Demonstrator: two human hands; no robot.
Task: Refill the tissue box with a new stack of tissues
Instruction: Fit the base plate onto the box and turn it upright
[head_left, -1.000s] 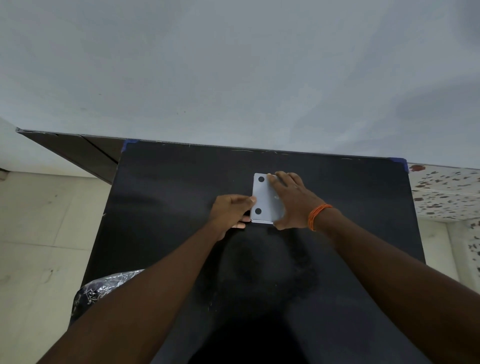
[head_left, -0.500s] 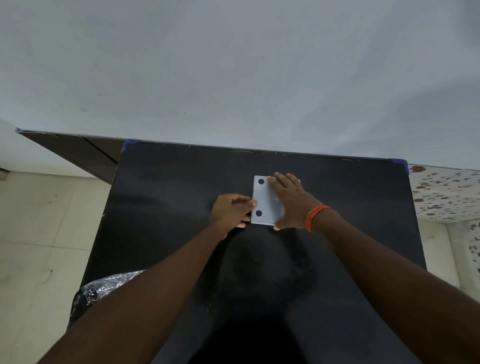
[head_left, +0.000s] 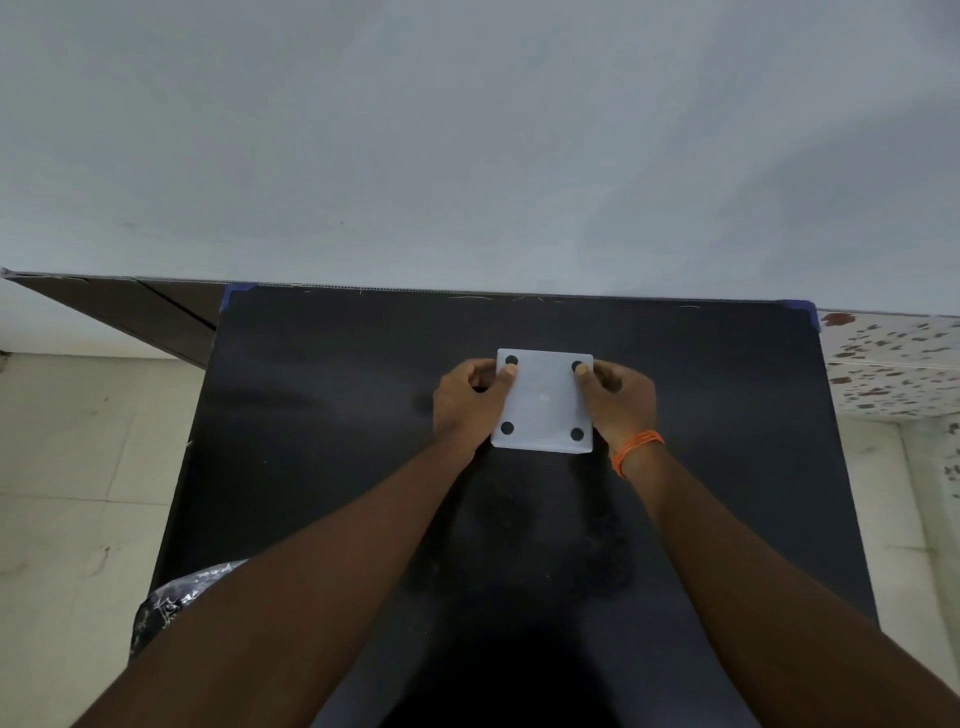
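A white square tissue box (head_left: 543, 402) lies on the black table (head_left: 332, 395) with its underside up; four small black round feet mark its corners. My left hand (head_left: 467, 402) grips its left edge, thumb on the top face near the far left foot. My right hand (head_left: 621, 402), with an orange band at the wrist, grips the right edge, thumb near the far right foot. No tissues are in view.
The table's far edge meets a pale grey wall (head_left: 467, 156). A crumpled silvery plastic bag (head_left: 171, 603) sits at the table's near left edge, partly behind my left forearm. Tiled floor lies on both sides.
My right hand slid off the box's top face to its right edge, uncovering all four feet. My left hand shifted up along the left edge. Both now hold the box by its sides.
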